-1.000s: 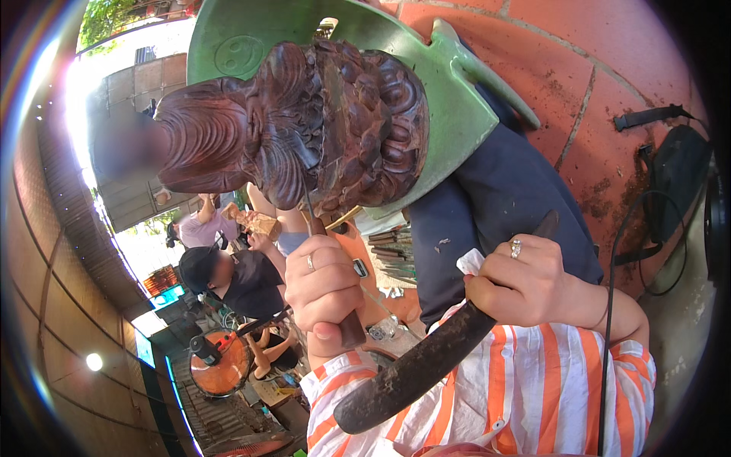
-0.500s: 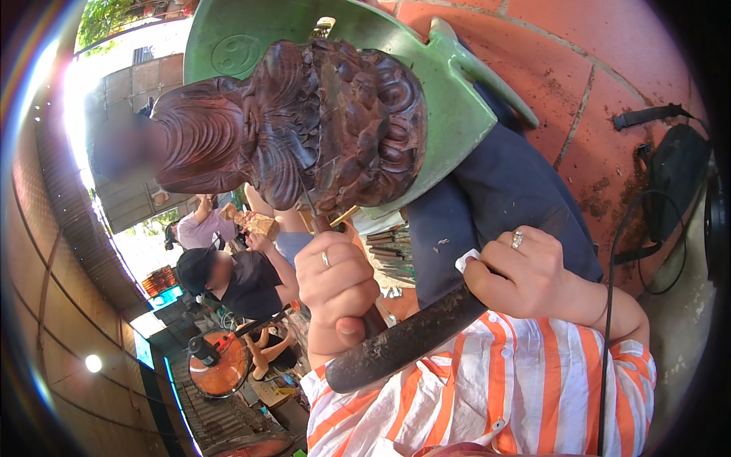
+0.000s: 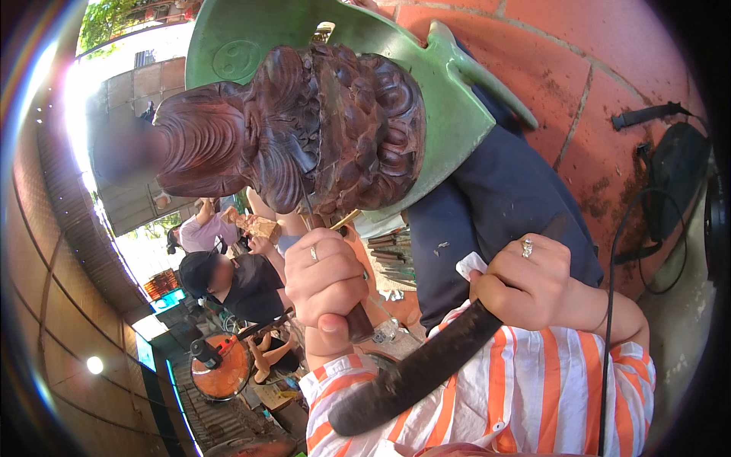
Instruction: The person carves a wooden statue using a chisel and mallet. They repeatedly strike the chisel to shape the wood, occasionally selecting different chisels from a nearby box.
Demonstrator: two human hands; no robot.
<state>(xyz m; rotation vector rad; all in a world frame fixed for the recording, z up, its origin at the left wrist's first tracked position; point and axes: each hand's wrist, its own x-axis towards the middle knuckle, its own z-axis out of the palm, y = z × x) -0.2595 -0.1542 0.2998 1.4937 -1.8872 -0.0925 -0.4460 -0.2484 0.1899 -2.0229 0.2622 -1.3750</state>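
Head view, from the left: a dark reddish-brown wood carving (image 3: pixel 346 137) sits on a green plastic chair (image 3: pixel 468 114), beyond both hands. Its leftmost part is rounded and smooth, cut with close curving grooves; rightward come fanned folds, then a knobbly band, and last a row of round scrolls. The wood has a low sheen, with paler scuffs among the folds. It looks dense, so probably heavy and quite rigid; the smooth end might be slippery, and the thin fold edges seem the likeliest to chip. The broad scrolled end would be the safer place to take hold.

Near the carving's lower edge, the left hand (image 3: pixel 327 278) is curled into a fist around the brown handle of a chisel (image 3: pixel 359 324), whose thin blade reaches the folds; whether its tip bites, I cannot tell. Next comes a dark, slightly bent club (image 3: pixel 419 373), likely solid and hard, handled best at its upper end, where the right hand (image 3: pixel 525 282) wraps it, fingers folded. A white scrap (image 3: pixel 470 264) pokes out beside that thumb.
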